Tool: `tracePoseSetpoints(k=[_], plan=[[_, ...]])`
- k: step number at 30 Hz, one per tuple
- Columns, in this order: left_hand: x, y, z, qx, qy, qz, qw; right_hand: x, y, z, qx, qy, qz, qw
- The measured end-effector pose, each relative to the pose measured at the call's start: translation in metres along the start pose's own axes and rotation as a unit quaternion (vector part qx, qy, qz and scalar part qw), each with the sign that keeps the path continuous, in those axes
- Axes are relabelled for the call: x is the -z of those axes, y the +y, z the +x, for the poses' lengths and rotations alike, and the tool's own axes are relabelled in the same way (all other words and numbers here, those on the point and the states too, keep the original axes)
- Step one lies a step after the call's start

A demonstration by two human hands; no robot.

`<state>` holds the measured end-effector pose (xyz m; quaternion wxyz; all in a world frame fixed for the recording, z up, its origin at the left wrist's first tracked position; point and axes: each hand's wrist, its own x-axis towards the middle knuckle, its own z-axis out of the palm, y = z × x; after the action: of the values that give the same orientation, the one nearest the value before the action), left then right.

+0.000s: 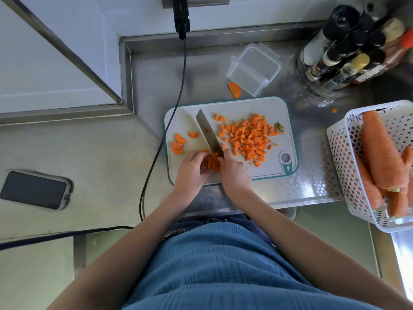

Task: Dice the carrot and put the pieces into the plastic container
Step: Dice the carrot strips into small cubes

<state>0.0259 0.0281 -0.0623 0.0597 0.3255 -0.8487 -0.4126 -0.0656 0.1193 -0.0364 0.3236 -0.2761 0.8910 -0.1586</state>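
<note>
Dicing step in progress, transfer not started. The right hand (pixel 234 173) curls around the handle of the knife (pixel 209 134), handle itself hidden under the hand, blade angled across the cutting board (pixel 288 121) toward its far-left corner. The left hand (pixel 192 167) pinches a bundle of carrot sticks (pixel 211 163) at the board's near edge, fingertips curled on top, just left of the blade.

Diced pile (pixel 248 136) sits on the board's right half, too many cubes to count. Four or so uncut slices (pixel 178 144) lie on the board's left side. One carrot end (pixel 280 127) sits right of the pile. One slice (pixel 234 90) lies off the board, just beyond its far edge, beside the one plastic container (pixel 254 68), which holds nothing.

Next move likely calls for crosscuts through the held sticks with fingertips tucked back, then the left slices.

Also: one basket (pixel 339 139) right of the board with about three whole carrots (pixel 380 148), one phone (pixel 35 190) well left.
</note>
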Motion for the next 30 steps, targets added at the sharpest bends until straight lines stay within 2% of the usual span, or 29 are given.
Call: tracePoseSetpoints(k=[2,7,13,21,30], plan=[[0.0,0.0,-0.002,0.014,0.001,-0.013,1.0,0.011,0.01,0.003,0.003,0.006,0.077,0.997],[-0.003,0.0,-0.001,0.034,0.01,-0.01,0.999,0.02,0.016,-0.008,0.041,0.059,0.143,0.987],[-0.002,-0.005,-0.006,-0.005,0.032,0.035,0.999,0.017,0.017,-0.016,0.079,-0.001,0.056,0.995],[-0.001,-0.004,-0.014,-0.011,0.054,0.049,0.997,0.015,0.023,-0.011,0.086,-0.045,-0.045,0.994],[0.001,-0.009,-0.019,-0.012,0.036,0.045,0.998,0.009,0.029,-0.008,0.115,-0.036,-0.105,0.987]])
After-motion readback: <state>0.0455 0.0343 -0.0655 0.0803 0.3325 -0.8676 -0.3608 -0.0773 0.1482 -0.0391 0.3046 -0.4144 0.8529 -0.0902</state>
